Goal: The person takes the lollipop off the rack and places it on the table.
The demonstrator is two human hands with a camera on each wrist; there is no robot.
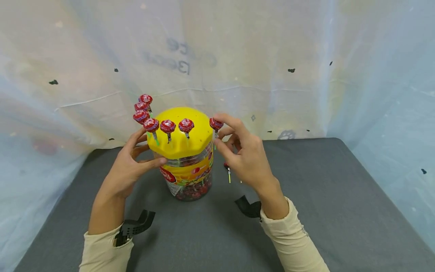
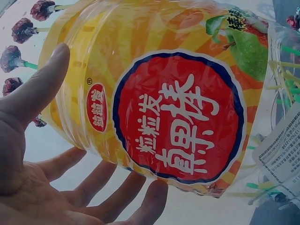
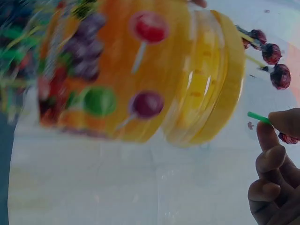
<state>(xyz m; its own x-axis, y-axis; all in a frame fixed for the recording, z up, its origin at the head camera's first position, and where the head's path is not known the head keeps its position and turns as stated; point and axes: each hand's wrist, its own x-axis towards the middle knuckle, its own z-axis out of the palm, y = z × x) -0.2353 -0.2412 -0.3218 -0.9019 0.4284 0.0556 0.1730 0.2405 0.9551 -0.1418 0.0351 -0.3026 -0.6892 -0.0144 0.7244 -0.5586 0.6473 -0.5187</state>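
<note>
A clear plastic jar (image 1: 188, 172), yellow-lidded, contains red lollipops (image 1: 194, 191); the left hand (image 1: 127, 166) clasps its side; beside it, the right hand (image 1: 246, 153) pinches a round, red-wrapped lollipop (image 1: 215, 124).

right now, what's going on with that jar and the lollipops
A person's left hand rests against the jar while the right hand pinches a red-wrapped lollipop near the yellow lid. Six others already stand along the lid's edge. At least one more lies on the table.
</note>
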